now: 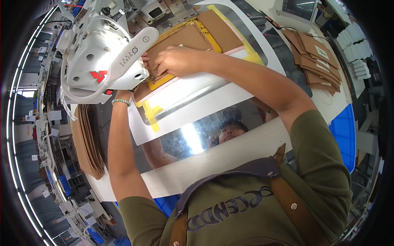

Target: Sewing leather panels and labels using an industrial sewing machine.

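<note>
A flat brown panel (pixel 184 37) lies in a yellow-edged template frame (pixel 210 37) beside the white sewing machine head (pixel 96 57). My right hand (pixel 177 61) rests over the near part of the frame, close to the needle area, with its fingers bent and pressed together. Whatever they may hold is too small to make out. The machine head covers most of my left hand (pixel 145 58); only some fingertips show near the right hand's fingers, and its wrist comes out below the head. Yellow tape (pixel 152 115) marks the template's near corner.
Brown folded pieces (pixel 88 141) stand stacked at the left. More brown pieces with white labels (pixel 318 59) lie at the right, near a screen (pixel 298 8). A shiny metal plate (pixel 201 135) covers the near table. A blue bin (pixel 344 137) is at the right edge.
</note>
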A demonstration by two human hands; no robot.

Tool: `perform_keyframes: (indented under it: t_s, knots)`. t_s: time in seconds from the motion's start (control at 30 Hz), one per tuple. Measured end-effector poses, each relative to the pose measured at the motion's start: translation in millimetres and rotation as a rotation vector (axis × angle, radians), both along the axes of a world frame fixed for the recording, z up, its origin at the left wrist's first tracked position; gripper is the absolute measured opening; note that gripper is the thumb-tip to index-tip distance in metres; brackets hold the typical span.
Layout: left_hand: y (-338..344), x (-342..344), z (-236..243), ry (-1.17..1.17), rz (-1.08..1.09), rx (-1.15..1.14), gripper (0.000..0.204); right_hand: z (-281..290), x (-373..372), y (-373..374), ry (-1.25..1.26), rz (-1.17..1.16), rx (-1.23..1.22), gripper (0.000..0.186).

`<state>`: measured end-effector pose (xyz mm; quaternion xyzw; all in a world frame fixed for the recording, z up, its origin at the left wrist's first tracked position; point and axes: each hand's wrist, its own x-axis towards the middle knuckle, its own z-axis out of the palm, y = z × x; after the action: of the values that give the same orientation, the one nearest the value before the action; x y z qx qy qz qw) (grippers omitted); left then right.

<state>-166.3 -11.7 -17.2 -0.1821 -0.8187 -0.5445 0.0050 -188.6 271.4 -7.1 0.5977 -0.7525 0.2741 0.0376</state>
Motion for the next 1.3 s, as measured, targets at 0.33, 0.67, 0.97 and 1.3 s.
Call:
perform_keyframes:
  t_s: [0.33,0.67,0.97,1.3]
  knots:
    - [-7.9,-7.1,-2.7,0.134,-0.046,-0.051,0.047,11.8,-1.3,-4.4,-0.038,0.014,0.103,0.028]
    - [4.6,4.8,9.1,0.383,-0.01,-0.334,0.025,18.0,7.5,-2.5,0.001,-0.001,0.081,0.028]
    - [23.6,40.9,2.6,0.219,0.196,-0.608,0.024,0.3,-1.3,14.5,0.103,-0.217,0.223,0.039]
    - [-51.0,85.7,-12.4,-0.011,0.512,-0.286,0.024,19.1,13.9,4.6,-0.012,-0.051,0.123,0.037]
